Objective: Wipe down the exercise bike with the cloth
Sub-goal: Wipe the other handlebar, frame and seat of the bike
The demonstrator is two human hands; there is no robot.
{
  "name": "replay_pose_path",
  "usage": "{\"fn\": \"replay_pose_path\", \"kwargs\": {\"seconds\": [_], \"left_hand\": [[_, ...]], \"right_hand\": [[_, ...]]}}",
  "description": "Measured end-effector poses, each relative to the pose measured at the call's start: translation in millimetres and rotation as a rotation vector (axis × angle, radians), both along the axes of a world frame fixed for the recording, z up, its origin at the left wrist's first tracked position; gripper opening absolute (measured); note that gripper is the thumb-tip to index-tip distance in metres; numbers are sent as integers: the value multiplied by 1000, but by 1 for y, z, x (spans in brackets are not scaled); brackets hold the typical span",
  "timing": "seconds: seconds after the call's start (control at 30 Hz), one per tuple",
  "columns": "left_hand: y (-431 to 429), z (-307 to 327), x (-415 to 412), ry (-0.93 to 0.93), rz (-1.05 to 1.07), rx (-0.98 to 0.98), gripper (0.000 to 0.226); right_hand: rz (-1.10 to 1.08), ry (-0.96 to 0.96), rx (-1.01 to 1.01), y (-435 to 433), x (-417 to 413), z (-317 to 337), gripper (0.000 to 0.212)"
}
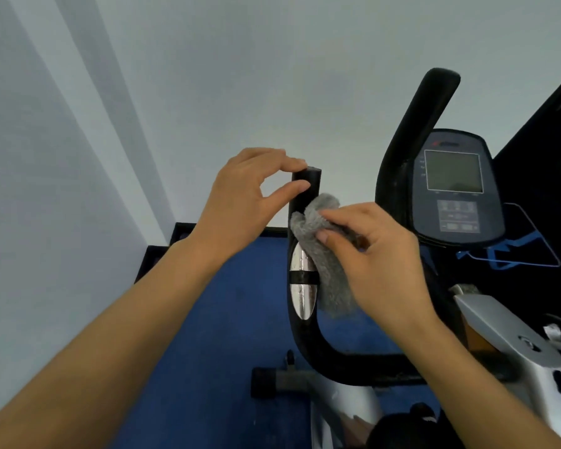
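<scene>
The exercise bike (512, 345) fills the right half of the view, with a black left handlebar (302, 335) rising at centre. Silver pulse sensors (302, 299) sit on that handlebar. My left hand (243, 202) pinches the handlebar's top end between thumb and forefinger. My right hand (373, 254) holds a fluffy grey cloth (327, 264) against the right side of the handlebar, just below the tip. The cloth hangs down beside the sensors. The bike's console (454, 186) with a grey screen stands to the right, behind a second black handlebar (425, 115).
A pale wall takes up the left side and the top. Blue floor matting (227, 351) lies below, edged by black skirting. The bike's front foot bar (282, 380) with a small wheel rests on the mat. A dark panel with a blue graphic (528, 251) stands at far right.
</scene>
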State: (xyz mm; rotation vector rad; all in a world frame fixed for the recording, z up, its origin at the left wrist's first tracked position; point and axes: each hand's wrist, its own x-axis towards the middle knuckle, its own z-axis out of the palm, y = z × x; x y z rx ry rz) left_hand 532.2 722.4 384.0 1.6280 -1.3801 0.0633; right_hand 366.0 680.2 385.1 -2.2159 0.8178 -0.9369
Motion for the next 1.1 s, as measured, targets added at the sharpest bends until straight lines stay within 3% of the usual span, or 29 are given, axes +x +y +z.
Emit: {"fn": "replay_pose_path", "kwargs": {"seconds": [0.37, 0.57, 0.83, 0.93, 1.1], "left_hand": [[-2, -3, -2, 31, 0, -14, 24], [4, -11, -3, 86, -33, 52, 37], [3, -19, -5, 106, -69, 57, 44], [3, -20, -4, 124, -68, 65, 44], [4, -21, -7, 125, -54, 70, 44]], "right_hand": [[167, 156, -126, 2, 11, -4, 21], [7, 21, -15, -10, -11, -3, 17], [178, 101, -18, 10, -7, -16, 25], [234, 136, -151, 17, -11, -21, 19], [221, 129, -81, 15, -9, -19, 18]]}}
